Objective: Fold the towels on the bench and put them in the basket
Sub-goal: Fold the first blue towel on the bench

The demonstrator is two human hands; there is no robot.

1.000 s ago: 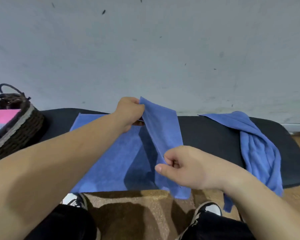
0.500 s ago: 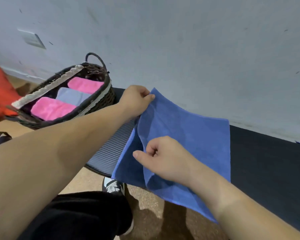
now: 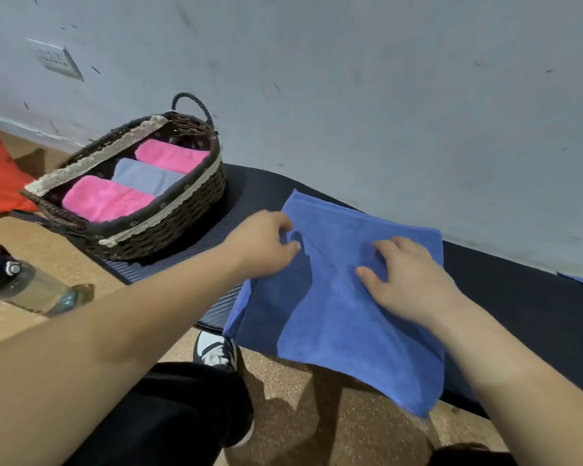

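Bare forearms, black trousers point(image 3: 169, 408), a black-and-white sneaker point(image 3: 216, 351).

Soft even light, wide-angle edge warp

Blue towel point(image 3: 334, 297) folded on bench point(image 3: 519, 297), overhanging; basket point(image 3: 169, 227) w/ folded towels.

Both hands point(image 3: 408, 280) press blue towel point(image 3: 334, 297) on bench point(image 3: 519, 297).
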